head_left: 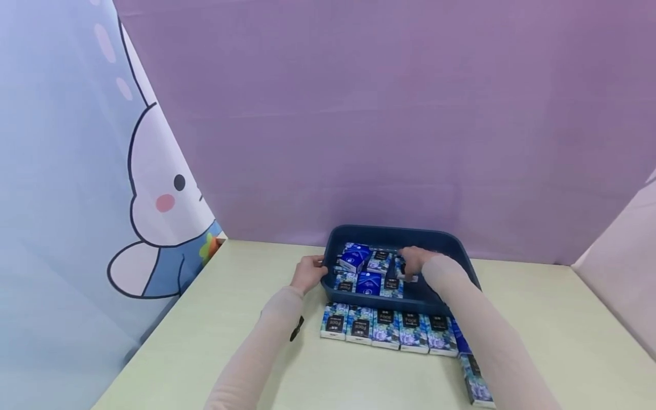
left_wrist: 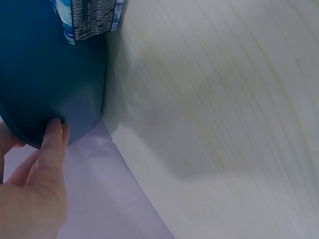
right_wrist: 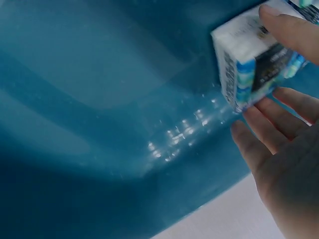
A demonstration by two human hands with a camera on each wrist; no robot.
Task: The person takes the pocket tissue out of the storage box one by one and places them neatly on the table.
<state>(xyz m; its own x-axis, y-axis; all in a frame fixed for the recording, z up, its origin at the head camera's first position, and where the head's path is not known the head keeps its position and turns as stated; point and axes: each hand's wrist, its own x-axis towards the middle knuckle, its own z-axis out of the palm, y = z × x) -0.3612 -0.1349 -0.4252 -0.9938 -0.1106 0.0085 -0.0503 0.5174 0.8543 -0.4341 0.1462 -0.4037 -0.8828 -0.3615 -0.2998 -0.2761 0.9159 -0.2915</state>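
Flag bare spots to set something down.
Free: table left of the left sleeve, right of the right sleeve, and between them nearer than the box row; tray floor right of the held box, partly hidden. Crowded: tray's left half and outside its near wall.

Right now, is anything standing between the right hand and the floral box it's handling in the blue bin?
Nothing visible: the right hand holds the floral box directly. In the head view, the other boxes seen inside the blue bin lie to its left, not between.
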